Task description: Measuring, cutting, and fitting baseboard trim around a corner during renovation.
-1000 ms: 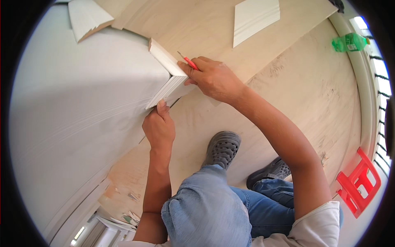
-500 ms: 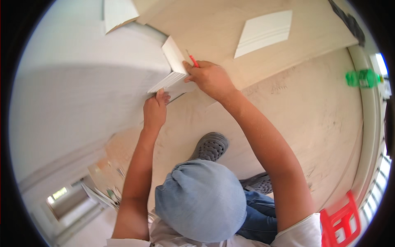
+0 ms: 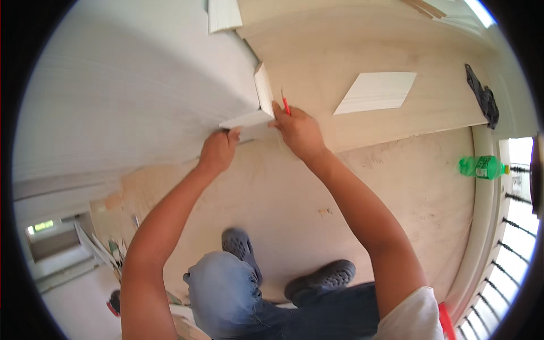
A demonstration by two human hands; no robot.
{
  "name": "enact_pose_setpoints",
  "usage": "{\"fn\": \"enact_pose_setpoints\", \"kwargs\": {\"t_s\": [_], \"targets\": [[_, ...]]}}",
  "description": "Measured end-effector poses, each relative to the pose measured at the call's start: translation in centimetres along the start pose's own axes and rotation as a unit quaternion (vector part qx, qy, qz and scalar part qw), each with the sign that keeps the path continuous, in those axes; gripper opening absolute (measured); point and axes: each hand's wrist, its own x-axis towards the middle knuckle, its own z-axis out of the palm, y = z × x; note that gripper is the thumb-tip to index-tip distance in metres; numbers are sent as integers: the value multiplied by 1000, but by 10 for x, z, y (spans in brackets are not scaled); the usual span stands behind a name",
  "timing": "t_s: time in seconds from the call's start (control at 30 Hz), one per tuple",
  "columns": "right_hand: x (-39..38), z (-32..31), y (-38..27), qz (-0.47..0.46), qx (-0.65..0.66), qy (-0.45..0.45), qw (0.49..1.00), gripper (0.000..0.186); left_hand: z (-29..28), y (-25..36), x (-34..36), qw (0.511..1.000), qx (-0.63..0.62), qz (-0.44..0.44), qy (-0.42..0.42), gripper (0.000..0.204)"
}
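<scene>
Two white grooved skirting pieces meet at the outer corner of the white wall: the left piece (image 3: 247,118) and the right piece (image 3: 263,88). At the lower edge of the left piece, the bent fingers of my left hand (image 3: 218,152) grip it with the thumb near its front. My right hand (image 3: 301,135) is closed round a slim red pencil (image 3: 285,106) that points up and away. Its fingertips also press against the right piece, close to the joint. The back sides of both pieces are hidden.
A slanted white grooved piece (image 3: 377,93) lies on the raised beige surface, right of the corner. Another white piece (image 3: 224,16) stands farther along the wall. A black cloth (image 3: 481,96), a green bottle (image 3: 481,167) and a railing (image 3: 513,224) are at right. My grey clogs (image 3: 323,279) are below.
The view has shifted, so the corner and loose piece appear farther right and lower. Both hands stay at the corner pieces, and the pencil stays in my right hand.
</scene>
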Motion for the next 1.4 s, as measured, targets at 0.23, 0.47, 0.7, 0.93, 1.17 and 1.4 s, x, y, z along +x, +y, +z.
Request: {"fn": "enact_pose_setpoints", "kwargs": {"t_s": [0.23, 0.47, 0.7, 0.93, 1.17, 1.4], "targets": [[4, -1, 8, -52, -17, 18, 998, 43, 0, 19, 4, 997, -75, 1, 22, 73], [0, 2, 7, -58, -54, 19, 997, 42, -4, 25, 8, 1000, 10, -16, -4, 81], [0, 6, 6, -85, -51, 30, 995, 42, -1, 19, 6, 998, -51, -40, -7, 85], [2, 4, -1, -40, -16, -11, 999, 43, 4, 18, 1, 995, -90, -53, -1, 89], [10, -9, -8, 117, 7, -68, 991, 37, 5, 23, 0, 980, -179, -80, -22, 97], [3, -3, 1, 50, -35, -48, 997, 35, 19, 26, 3, 961, -243, -113, -69, 104]]}}
